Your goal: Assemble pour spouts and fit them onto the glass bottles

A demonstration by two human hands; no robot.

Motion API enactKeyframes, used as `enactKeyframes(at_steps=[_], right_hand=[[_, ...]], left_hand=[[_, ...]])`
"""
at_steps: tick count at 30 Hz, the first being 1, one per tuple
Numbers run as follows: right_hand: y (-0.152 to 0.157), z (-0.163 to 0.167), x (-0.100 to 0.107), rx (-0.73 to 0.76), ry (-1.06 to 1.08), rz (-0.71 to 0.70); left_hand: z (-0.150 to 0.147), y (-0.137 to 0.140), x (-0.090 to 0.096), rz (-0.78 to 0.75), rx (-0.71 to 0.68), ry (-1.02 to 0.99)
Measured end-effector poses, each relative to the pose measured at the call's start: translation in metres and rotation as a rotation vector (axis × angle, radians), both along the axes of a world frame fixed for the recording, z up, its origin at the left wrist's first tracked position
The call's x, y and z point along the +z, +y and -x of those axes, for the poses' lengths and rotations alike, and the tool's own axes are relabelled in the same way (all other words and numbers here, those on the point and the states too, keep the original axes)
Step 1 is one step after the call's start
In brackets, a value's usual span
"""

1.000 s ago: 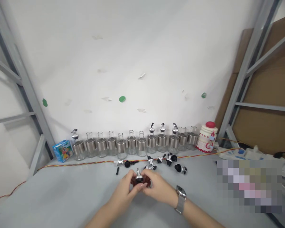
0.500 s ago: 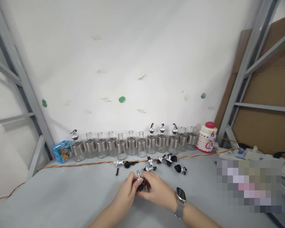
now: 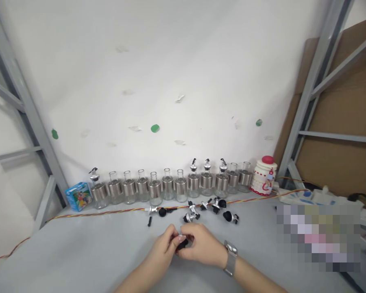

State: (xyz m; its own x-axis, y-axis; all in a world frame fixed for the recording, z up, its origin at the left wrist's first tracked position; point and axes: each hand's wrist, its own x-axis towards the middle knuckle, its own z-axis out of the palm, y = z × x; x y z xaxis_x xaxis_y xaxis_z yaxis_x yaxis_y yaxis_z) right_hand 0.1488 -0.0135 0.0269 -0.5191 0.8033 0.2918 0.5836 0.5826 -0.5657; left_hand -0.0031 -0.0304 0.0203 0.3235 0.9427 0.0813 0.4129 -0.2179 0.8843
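Note:
Between both hands, close above the grey table, is a bottle pourer [image 3: 182,243], its black base showing and its metal part mostly covered by fingers. My left hand [image 3: 165,246] is closed on it, thumb and fingertips pinching. My right hand [image 3: 201,245], with a watch on the wrist, grips the same pourer from the other side. Just beyond lie several loose pourers, among them a silver and black one [image 3: 189,217] and another [image 3: 231,217] farther right. A small black piece [image 3: 149,221] and a black stopper part [image 3: 162,212] rest to the left.
A row of glass bottles with metal sleeves [image 3: 155,190] lines the wall, some topped by pourers [image 3: 193,165]. A blue box [image 3: 78,197] stands at the left end, a red-lidded white jar [image 3: 263,177] at the right. A twisted cable [image 3: 110,212] crosses the table [image 3: 88,252] near power strips [image 3: 311,197].
The pourer has tilted in my hands; its metal spout, upright before, is now mostly hidden by my fingers. My right wrist has turned. The whole view has shifted slightly.

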Motion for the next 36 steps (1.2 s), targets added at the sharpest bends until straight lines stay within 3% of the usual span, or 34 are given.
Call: enactKeyframes(at_steps=[7,14,24,29,33,36], right_hand=[[-0.007,0.003,0.003,-0.082,0.023,-0.051],[-0.008,0.003,0.003,-0.124,-0.129,-0.121],[-0.008,0.006,-0.004,-0.091,-0.242,-0.287],[-0.005,0.004,-0.005,-0.085,-0.107,-0.185],[-0.003,0.0,0.006,-0.094,0.141,0.003],[-0.002,-0.001,0.015,-0.039,0.297,0.134]], left_hand=[[0.002,-0.004,0.007,-0.077,-0.021,-0.029],[0.006,-0.002,0.003,-0.243,0.013,0.231],[0.003,-0.001,-0.004,-0.182,-0.03,0.155],[0.003,-0.003,0.006,-0.103,-0.047,0.036],[0.005,-0.005,0.015,-0.093,-0.012,-0.186],[0.005,-0.004,0.015,-0.098,0.031,-0.246]])
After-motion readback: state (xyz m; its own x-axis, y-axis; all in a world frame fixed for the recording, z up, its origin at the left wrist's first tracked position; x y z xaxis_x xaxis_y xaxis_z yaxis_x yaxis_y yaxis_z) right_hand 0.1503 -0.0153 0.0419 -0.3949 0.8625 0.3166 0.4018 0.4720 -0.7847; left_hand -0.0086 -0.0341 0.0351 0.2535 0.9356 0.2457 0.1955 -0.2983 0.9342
